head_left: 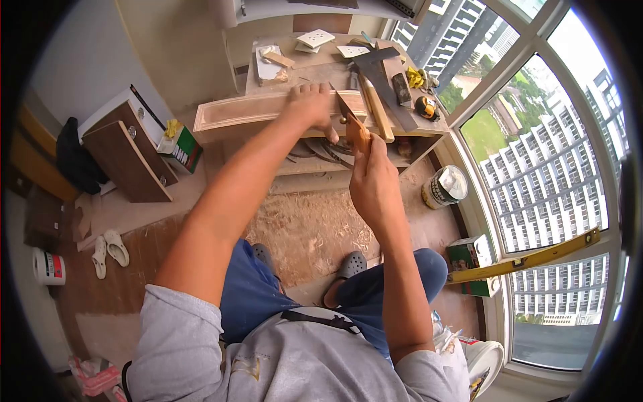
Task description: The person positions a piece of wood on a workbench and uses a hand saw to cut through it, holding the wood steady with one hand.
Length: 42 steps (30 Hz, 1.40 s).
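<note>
A long wooden panel [241,110] with a raised border lies along the near side of the workbench. My left hand [313,108] grips it near its right part, fingers over the far edge and thumb at the near edge. In my right hand [375,179] is a handsaw [360,134], held by its wooden handle. Its dark blade points away from me and overlaps the panel just right of my left hand. A wooden-handled tool [379,112] lies close to the right of the saw.
On the workbench [305,67] are a tape measure [426,108], a dark flat blade [378,63] and white plates [315,39]. A bucket [445,187] and a yellow spirit level [529,258] stand by the windows at right. Brown boards [127,161] lean at left; shavings [308,224] cover the floor.
</note>
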Motion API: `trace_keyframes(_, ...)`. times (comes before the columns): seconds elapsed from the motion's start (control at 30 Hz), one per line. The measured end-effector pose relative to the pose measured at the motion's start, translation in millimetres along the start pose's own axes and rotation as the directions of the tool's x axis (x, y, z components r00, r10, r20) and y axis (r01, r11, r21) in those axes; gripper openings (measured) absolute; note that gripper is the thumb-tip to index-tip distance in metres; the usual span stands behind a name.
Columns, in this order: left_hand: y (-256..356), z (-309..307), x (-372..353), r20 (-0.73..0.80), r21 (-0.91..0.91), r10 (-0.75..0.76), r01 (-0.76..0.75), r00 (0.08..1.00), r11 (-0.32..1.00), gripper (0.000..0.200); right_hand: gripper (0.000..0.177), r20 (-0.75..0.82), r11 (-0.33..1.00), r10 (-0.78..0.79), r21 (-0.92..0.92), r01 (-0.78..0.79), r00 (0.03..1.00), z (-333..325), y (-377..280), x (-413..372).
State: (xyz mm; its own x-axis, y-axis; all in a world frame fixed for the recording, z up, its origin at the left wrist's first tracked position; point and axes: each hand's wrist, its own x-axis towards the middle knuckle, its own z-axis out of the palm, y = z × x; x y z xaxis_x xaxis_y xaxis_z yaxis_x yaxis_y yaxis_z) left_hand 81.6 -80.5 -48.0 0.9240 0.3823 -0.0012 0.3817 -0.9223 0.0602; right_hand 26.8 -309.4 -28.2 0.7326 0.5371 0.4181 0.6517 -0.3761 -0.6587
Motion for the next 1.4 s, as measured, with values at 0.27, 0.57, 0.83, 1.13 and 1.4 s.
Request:
trace_keyframes(0.27, 1, 5, 0, -0.023, 0.021, -0.017, 0.018, 1.000, 1.000, 0.107, 0.034, 0.070, 0.982, 0.188, -0.031, -0.186, 0.980, -51, -25, -53)
trace_keyframes(0.57, -6, 11, 1, -0.057, 0.000, 0.043, -0.043, 0.997, 0.999, 0.104, 0.023, 0.029, 0.991, 0.075, -0.112, -0.072, 0.997, 25, 24, 31)
trace_keyframes(0.83, 1, 1, -1, -0.037, 0.032, -0.007, 0.008, 0.999, 0.999, 0.102, 0.021, 0.053, 0.992, 0.125, -0.020, -0.124, 0.991, -9, 3, -16)
trace_keyframes(1.13, -3, 6, -2, -0.047, 0.013, 0.015, -0.015, 0.999, 1.000, 0.100, 0.022, 0.069, 0.982, 0.130, -0.151, -0.118, 0.989, 18, 27, -10)
trace_keyframes(1.4, -2, 4, -3, -0.033, 0.021, 0.012, -0.011, 0.999, 1.000, 0.100, 0.026, 0.042, 0.988, 0.135, -0.082, -0.132, 0.990, 30, 28, 18)
